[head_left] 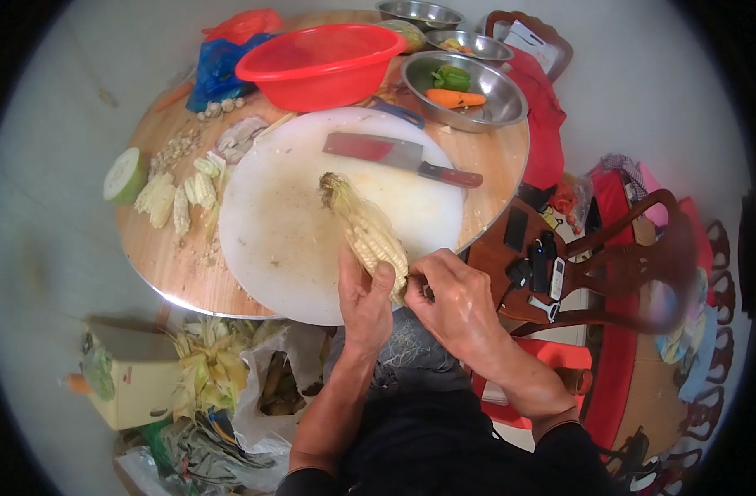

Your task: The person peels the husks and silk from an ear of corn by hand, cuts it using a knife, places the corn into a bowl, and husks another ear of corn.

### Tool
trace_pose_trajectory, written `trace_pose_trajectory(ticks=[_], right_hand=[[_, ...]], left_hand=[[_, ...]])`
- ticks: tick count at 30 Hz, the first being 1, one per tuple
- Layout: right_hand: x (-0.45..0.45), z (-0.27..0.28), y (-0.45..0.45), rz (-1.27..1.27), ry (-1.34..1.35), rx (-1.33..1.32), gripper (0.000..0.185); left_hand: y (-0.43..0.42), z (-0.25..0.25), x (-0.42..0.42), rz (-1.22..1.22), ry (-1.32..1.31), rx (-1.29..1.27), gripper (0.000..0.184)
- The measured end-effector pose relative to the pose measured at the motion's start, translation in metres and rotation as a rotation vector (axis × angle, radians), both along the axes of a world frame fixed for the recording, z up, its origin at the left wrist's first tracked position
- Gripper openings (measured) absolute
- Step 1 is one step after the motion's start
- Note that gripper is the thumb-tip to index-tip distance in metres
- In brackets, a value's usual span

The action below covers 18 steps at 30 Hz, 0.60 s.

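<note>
An ear of pale corn (374, 236) is tilted above the near part of a round white cutting board (271, 215). Its brown, tufted end points away from me, and thin pale husk clings along one side. My left hand (366, 298) is closed around the lower part of the ear, thumb on the kernels. Close against the ear's near end, my right hand (456, 298) has its fingers curled in a pinch; what lies between them is hidden. A cleaver (394, 153) with a dark handle lies flat on the board beyond the ear.
Behind the board stand a red basin (320, 70) and a steel bowl (502, 99) holding a carrot and green pepper. Corn pieces (180, 207) and a cut gourd (125, 175) lie left. Below are a bag (258, 405) and husks (217, 368); a wooden chair (634, 264) stands right.
</note>
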State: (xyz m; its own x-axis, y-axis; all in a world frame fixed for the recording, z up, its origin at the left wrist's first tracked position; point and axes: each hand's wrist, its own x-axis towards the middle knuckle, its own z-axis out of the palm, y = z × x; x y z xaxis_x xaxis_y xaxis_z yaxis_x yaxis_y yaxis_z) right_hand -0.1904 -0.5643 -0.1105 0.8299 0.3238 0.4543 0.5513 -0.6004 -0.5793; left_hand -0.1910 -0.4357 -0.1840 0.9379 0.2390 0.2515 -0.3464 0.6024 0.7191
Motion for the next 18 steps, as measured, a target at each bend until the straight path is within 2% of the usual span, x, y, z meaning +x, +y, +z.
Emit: trace_pose_trajectory(ticks=[4, 7, 8, 10, 11, 13, 17, 18], right_hand=[[0.011, -0.010, -0.005, -0.068, -0.051, -0.021, 0.008], [0.013, -0.013, -0.019, 0.002, 0.380, 0.367, 0.011], [0.013, -0.012, -0.022, 0.005, 0.380, 0.365, 0.011], [0.012, -0.011, -0.027, 0.015, 0.535, 0.424, 0.013], [0.012, -0.010, -0.027, 0.014, 0.535, 0.424, 0.013], [0.012, -0.009, -0.027, 0.149, 0.329, 0.336, 0.013], [0.006, 0.002, -0.018, 0.119, 0.279, 0.258, 0.015], [0.005, 0.003, -0.015, 0.106, 0.196, 0.198, 0.015]], left_hand=[[0.001, 0.002, -0.002, -0.015, 0.075, -0.074, 0.054], [0.011, 0.003, -0.001, -0.075, 0.100, -0.211, 0.049], [0.013, 0.003, 0.000, -0.121, 0.092, -0.298, 0.047], [0.013, 0.005, 0.001, -0.128, 0.096, -0.309, 0.047], [0.012, 0.006, 0.001, -0.137, 0.101, -0.319, 0.046], [0.011, 0.007, 0.000, -0.138, 0.105, -0.327, 0.047], [0.010, 0.003, 0.001, -0.136, 0.077, -0.307, 0.045], [0.010, 0.002, 0.000, -0.137, 0.078, -0.306, 0.045]])
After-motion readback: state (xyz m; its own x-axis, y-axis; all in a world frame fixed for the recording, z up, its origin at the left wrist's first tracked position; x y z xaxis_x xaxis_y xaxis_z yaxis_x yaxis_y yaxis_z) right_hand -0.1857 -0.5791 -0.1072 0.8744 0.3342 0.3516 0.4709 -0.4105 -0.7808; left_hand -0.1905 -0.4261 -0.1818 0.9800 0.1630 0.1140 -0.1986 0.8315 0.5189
